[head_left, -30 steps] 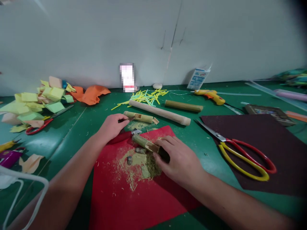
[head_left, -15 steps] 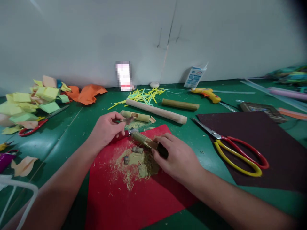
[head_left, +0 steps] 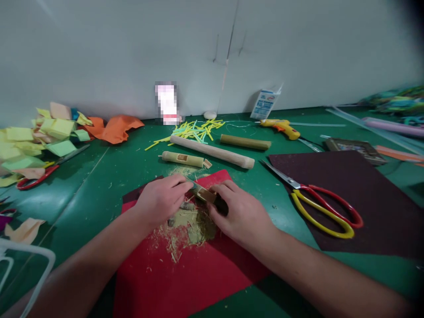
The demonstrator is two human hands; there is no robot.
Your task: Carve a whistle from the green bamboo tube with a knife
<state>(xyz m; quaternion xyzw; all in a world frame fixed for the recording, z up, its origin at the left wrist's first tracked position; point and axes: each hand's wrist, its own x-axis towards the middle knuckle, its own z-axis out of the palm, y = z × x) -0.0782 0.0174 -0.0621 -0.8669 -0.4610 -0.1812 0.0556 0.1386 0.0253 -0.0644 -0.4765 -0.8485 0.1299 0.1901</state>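
Observation:
My right hand (head_left: pixel 243 212) wraps round the near end of a bamboo tube (head_left: pixel 206 194) with a rectangular opening cut in its side. My left hand (head_left: pixel 164 196) is closed with fingertips pinched at the tube's far end. What the left fingers hold is hidden; a thin greyish edge shows beside them. The tube is held above a red sheet (head_left: pixel 185 282) strewn with bamboo dust (head_left: pixel 192 221) and small dark scraps. Beyond the hands lies a second bamboo tube (head_left: pixel 192 160) with a similar opening, a small cut chip (head_left: pixel 207 163) by its end.
A pale wooden rod (head_left: pixel 215 152), an uncut bamboo piece (head_left: pixel 245 142), yellow-green strips (head_left: pixel 198 130) and a yellow glue gun (head_left: pixel 281 128) lie behind. Large scissors (head_left: pixel 318 207) rest on a dark sheet (head_left: pixel 371 194) at right. Folded papers (head_left: pixel 56 132) are piled at left, beside red-handled scissors (head_left: pixel 41 176).
My left hand has moved right and down to the tube's far end; the small brownish piece it pinched no longer shows. My right hand keeps its grip. The view shifts slightly.

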